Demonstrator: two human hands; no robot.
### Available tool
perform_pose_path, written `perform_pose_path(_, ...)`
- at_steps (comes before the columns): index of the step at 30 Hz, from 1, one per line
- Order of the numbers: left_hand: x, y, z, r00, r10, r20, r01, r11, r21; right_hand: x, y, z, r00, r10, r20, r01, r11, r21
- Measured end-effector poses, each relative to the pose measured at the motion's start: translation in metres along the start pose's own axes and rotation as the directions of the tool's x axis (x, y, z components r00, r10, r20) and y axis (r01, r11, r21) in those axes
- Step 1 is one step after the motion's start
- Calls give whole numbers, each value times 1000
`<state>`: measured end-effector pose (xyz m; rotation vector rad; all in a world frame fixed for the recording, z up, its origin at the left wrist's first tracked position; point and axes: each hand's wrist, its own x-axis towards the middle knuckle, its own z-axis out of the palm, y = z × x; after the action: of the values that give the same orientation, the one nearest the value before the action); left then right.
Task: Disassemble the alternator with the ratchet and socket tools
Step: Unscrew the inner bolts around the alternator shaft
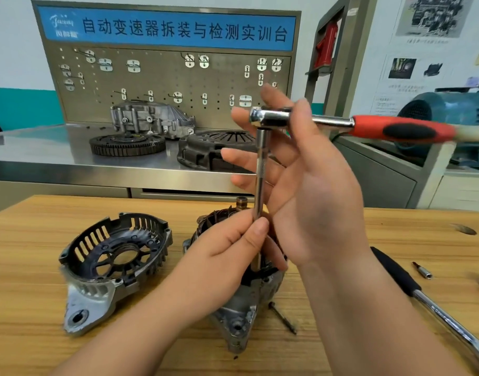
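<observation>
Two hands, one upright axis: my left hand (pixel 227 245) pinches the extension (pixel 261 169) just above the alternator (pixel 241 316); my right hand (pixel 314 191), fingers (pixel 241 156) splayed, thumb-grips the ratchet (pixel 328 122) atop.

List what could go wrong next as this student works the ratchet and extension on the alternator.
1. The alternator stands unclamped on the table. With the left hand and right hand both on the tool, it may tip or spin under torque.
2. The long extension bar under the ratchet could lean, so its hidden end may slip.
3. The loose bolt beside the base might roll away.
</observation>
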<state>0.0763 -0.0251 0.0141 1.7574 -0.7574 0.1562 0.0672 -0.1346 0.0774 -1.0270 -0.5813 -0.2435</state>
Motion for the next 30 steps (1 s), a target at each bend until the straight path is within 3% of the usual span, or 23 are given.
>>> perform_pose_path(5,2,0,0,1000,7,-8,-6,998,61,2,-2,-3,995,100,30,-102,993,56)
perform_pose_path(9,2,-2,2,997,25,-66,-19,995,101,-1,3,0,995,-98,-18,96,992,-86)
perform_pose_path(13,2,-3,4,995,20,-101,-11,995,95,-1,3,1,940,-334,76,341,894,-292)
perform_pose_path(15,2,-3,4,995,21,-96,-13,996,84,-1,3,0,947,-310,78,320,909,-267)
perform_pose_path(18,0,-2,2,999,28,-37,-27,999,40,-1,2,-1,988,-156,14,156,986,-64)
perform_pose_path(23,0,0,1,1000,19,-4,-19,999,33,2,-1,-1,997,78,30,-80,992,95)
perform_pose_path(30,1,-3,4,995,33,-93,-26,996,83,-1,2,-1,992,-125,-2,125,991,-46)
